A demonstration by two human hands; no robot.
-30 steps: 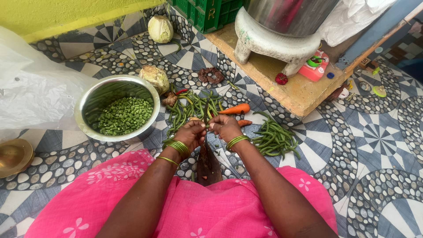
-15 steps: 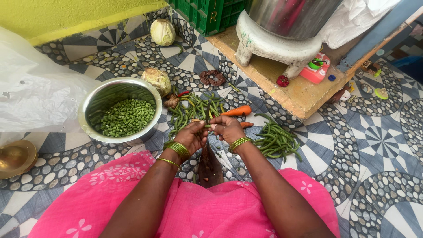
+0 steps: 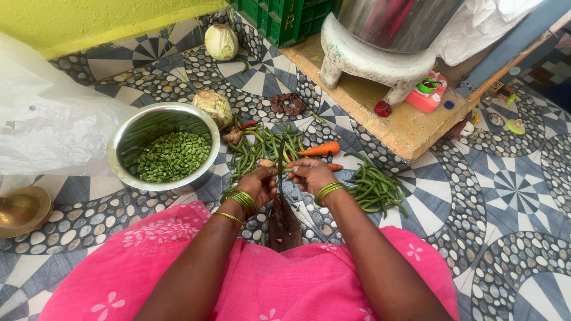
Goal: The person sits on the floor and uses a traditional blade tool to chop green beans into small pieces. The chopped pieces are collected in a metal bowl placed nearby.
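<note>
My left hand [image 3: 257,182] and my right hand [image 3: 309,174] meet at an upright floor-mounted cutting blade [image 3: 281,166] on a dark wooden base [image 3: 284,223]. Both hands grip green beans held against the blade, one hand on each side of it. Green bangles circle both wrists. A steel bowl [image 3: 122,139] to the left of my hands holds chopped green bean pieces [image 3: 171,157]. Whole green beans lie in a pile [image 3: 260,147] just beyond my hands and in another pile [image 3: 372,188] to the right. A carrot [image 3: 320,150] lies between the piles.
Two pale round vegetables [image 3: 214,107] [image 3: 221,41] rest on the patterned tile floor. A white plastic bag [image 3: 47,119] sits at left, a brass vessel [image 3: 22,208] at lower left. A green crate [image 3: 279,18] and a metal drum on a stone stand [image 3: 369,59] occupy a wooden platform [image 3: 410,128].
My hands stay at the blade with the beans. The view has shifted slightly, so the bowl and floor appear a little lower in frame.
</note>
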